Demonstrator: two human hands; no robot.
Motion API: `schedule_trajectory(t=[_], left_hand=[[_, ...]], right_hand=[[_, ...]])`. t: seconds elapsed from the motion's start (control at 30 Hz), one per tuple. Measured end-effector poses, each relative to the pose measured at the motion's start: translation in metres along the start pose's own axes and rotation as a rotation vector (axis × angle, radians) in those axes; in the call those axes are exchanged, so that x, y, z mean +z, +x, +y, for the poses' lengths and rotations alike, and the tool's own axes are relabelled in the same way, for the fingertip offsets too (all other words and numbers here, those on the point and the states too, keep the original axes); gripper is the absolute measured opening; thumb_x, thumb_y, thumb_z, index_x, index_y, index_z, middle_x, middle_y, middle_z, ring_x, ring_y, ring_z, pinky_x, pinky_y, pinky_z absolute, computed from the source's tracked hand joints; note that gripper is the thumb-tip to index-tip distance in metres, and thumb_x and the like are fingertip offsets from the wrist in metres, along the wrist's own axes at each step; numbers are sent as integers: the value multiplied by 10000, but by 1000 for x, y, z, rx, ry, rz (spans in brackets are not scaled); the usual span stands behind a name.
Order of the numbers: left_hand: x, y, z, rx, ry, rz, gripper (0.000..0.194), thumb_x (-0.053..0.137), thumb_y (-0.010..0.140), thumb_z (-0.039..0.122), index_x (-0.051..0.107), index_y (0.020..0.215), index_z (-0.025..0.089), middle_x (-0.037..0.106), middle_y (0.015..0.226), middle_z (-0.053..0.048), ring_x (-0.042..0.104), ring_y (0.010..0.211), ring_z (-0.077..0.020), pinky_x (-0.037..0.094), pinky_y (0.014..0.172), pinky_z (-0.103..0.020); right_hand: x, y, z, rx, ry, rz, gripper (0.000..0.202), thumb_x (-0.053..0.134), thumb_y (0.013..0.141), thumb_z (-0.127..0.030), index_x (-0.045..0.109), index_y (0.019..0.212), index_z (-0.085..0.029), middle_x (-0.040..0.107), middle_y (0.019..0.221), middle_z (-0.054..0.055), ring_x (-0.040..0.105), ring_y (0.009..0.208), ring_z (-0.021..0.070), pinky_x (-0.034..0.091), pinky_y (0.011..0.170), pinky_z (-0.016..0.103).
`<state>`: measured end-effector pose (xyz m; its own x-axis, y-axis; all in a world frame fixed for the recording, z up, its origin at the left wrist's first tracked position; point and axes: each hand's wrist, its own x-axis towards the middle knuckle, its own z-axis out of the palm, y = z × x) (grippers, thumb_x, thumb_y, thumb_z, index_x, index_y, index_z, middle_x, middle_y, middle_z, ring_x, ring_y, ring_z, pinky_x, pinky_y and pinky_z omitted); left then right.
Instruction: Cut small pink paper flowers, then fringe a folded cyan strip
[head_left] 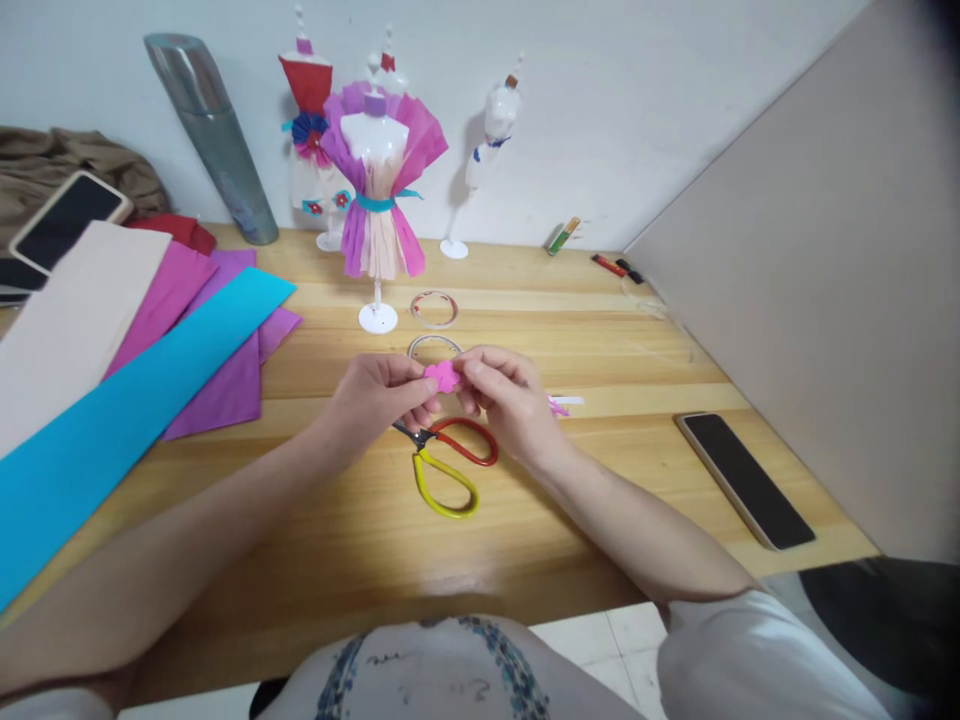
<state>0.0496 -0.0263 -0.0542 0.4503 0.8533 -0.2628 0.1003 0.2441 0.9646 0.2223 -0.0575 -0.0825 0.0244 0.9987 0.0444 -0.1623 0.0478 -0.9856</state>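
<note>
Between my two hands is a small pink flower-shaped paper piece (443,377). My left hand (375,395) pinches its left edge between thumb and fingers. The opposite edge is pinched by my right hand (510,395). Just below them, scissors (450,470) with one red and one yellow handle lie on the table, their blades partly hidden by my left hand. A roll of tape (435,345) sits right behind the flower, partly covered by my fingers. Small pink and white scraps (566,402) lie just right of my right hand.
Several small dress forms stand along the wall, the nearest in a purple and pink paper dress (377,200). Blue paper (150,400) and other coloured sheets cover the left side. A tall bottle (225,150) leans behind them. A phone (742,480) lies at right, a second tape ring (434,310) farther back.
</note>
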Motion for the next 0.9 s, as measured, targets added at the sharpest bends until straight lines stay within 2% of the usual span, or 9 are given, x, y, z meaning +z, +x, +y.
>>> schedule_trajectory(t=[0.13, 0.37, 0.53, 0.7, 0.9], left_hand=[[0, 0, 2, -18, 23, -11, 170, 717, 744, 186, 700, 578, 157, 684, 566, -5, 609, 501, -88, 517, 522, -187], [0, 1, -2, -9, -12, -15, 113, 764, 734, 246, 732, 672, 157, 701, 601, -7, 631, 528, -104, 543, 543, -210], [0, 1, 0, -7, -23, 23, 114, 752, 734, 211, 707, 646, 153, 703, 597, -2, 617, 497, -89, 538, 530, -202], [-1, 2, -1, 6, -24, 3, 78, 769, 717, 187, 713, 678, 148, 701, 602, 2, 619, 505, -86, 543, 533, -198], [1, 0, -3, 8, -29, -5, 152, 811, 718, 243, 701, 664, 154, 677, 562, 10, 616, 499, -92, 541, 526, -205]], right_hand=[[2, 0, -3, 10, -65, 10, 274, 824, 724, -406, 652, 680, -198, 560, 556, -45, 416, 480, 90, 320, 482, 253], [3, 0, -3, 9, -48, 17, 300, 835, 727, -433, 648, 693, -201, 553, 550, -53, 419, 476, 87, 318, 482, 251], [4, -1, -1, -2, -23, -11, 291, 845, 730, -421, 659, 711, -197, 565, 551, -54, 433, 469, 85, 325, 479, 248], [4, 0, 0, 17, -24, -2, 288, 855, 717, -422, 669, 723, -202, 579, 564, -50, 441, 481, 91, 347, 487, 251], [4, 0, 2, -6, -56, 6, 281, 853, 734, -424, 678, 736, -204, 604, 607, -37, 476, 521, 103, 372, 496, 255]])
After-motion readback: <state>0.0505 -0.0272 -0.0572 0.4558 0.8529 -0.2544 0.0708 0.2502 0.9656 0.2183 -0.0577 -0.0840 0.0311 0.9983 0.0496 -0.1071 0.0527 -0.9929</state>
